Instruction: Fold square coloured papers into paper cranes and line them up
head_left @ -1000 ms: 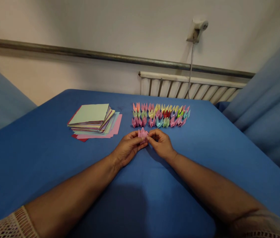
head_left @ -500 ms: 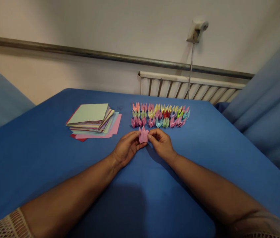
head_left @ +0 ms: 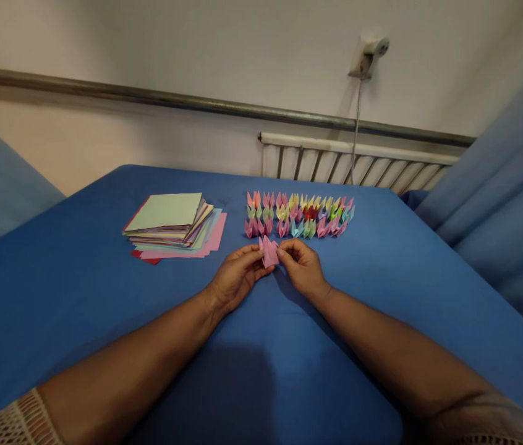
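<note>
A small folded pink paper piece [head_left: 269,251] is pinched between both of my hands, just above the blue table [head_left: 80,290]. My left hand [head_left: 235,278] grips its left side with fingertips closed. My right hand [head_left: 302,267] grips its right side the same way. Just beyond my hands stand rows of several small folded paper figures [head_left: 299,214] in pink, yellow, green, blue and red. A stack of coloured square paper sheets [head_left: 172,224] lies to the left of them, with a pale green sheet on top.
A white radiator [head_left: 354,164] and a metal rail [head_left: 150,97] run along the wall behind the table. A wall socket with a cable [head_left: 366,52] hangs above the radiator. Blue fabric [head_left: 507,179] rises at the right, and more at the left edge.
The pink piece has been turned and reshaped between my fingertips, from a wider crumpled form to a narrower upright flap. Both hands stay in the same place.
</note>
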Available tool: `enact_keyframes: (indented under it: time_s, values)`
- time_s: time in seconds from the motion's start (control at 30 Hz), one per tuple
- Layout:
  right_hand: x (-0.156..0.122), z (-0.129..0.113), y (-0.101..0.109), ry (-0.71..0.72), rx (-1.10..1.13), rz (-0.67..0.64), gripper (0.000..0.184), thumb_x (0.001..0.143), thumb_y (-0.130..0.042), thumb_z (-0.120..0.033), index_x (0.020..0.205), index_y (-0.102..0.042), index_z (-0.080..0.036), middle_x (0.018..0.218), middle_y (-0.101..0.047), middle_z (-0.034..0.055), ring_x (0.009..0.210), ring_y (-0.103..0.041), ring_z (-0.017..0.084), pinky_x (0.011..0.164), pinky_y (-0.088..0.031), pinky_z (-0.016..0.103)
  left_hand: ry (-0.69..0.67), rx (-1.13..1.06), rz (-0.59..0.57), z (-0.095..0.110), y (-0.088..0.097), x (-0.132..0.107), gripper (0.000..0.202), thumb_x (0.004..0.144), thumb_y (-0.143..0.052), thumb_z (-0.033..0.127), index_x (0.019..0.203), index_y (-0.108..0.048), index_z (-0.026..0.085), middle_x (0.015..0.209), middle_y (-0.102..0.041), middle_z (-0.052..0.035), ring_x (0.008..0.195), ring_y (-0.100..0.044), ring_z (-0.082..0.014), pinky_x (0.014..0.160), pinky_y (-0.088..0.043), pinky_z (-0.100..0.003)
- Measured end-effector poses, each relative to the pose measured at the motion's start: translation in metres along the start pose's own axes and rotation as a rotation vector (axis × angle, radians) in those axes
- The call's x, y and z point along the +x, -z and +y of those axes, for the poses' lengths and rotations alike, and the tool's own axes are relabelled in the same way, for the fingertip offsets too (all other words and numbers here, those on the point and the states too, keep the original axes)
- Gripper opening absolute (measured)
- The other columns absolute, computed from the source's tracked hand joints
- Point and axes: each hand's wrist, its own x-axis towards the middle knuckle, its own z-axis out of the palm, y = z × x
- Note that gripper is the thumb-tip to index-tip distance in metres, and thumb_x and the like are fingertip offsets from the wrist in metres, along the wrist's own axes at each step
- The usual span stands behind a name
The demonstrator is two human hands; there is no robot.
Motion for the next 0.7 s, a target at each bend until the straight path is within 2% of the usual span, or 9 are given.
enact_keyframes:
  time_s: [0.3,0.43,0.57,0.7]
  values:
    - [0.000,-0.002,-0.001,-0.002,-0.085,0.008,0.007,0.079,-0.059,-0.026,0.083,-0.057,-0.020,0.082,-0.059,0.0012,0.073,-0.056,0.014,0.069,-0.047,0.028,-0.032,0.090,-0.018,-0.004,0.000,-0.001,0.017,0.069,-0.075,0.015,0.085,-0.069,0.014,0.085,-0.069,-0.0033,0.081,-0.063,-0.0125,0.082,-0.049,-0.027]
    - [-0.002,-0.007,-0.001,0.035,-0.195,0.061,0.011,0.076,-0.061,-0.023,0.085,-0.054,-0.021,0.084,-0.056,0.0006,0.069,-0.054,0.013,0.065,-0.047,0.026,-0.080,0.162,-0.002,-0.007,-0.002,-0.001,0.022,0.065,-0.079,0.018,0.084,-0.069,0.014,0.080,-0.070,-0.0026,0.074,-0.062,-0.0113,0.078,-0.048,-0.026]
    - [-0.006,-0.016,0.001,0.125,-0.292,-0.023,0.005,0.080,-0.055,-0.017,0.081,-0.057,-0.021,0.081,-0.055,0.0004,0.068,-0.053,0.013,0.065,-0.045,0.026,-0.154,0.258,0.039,-0.009,-0.002,0.001,0.025,0.064,-0.081,0.022,0.084,-0.069,0.014,0.078,-0.069,-0.0020,0.071,-0.061,-0.0111,0.074,-0.047,-0.025]
    - [-0.008,-0.023,0.002,0.157,-0.310,-0.057,0.008,0.083,-0.056,-0.020,0.089,-0.061,-0.021,0.087,-0.056,0.0019,0.069,-0.054,0.013,0.066,-0.046,0.027,-0.250,0.344,0.085,-0.010,0.000,0.004,0.026,0.063,-0.081,0.024,0.084,-0.069,0.015,0.082,-0.070,-0.0015,0.077,-0.062,-0.0134,0.080,-0.047,-0.026]
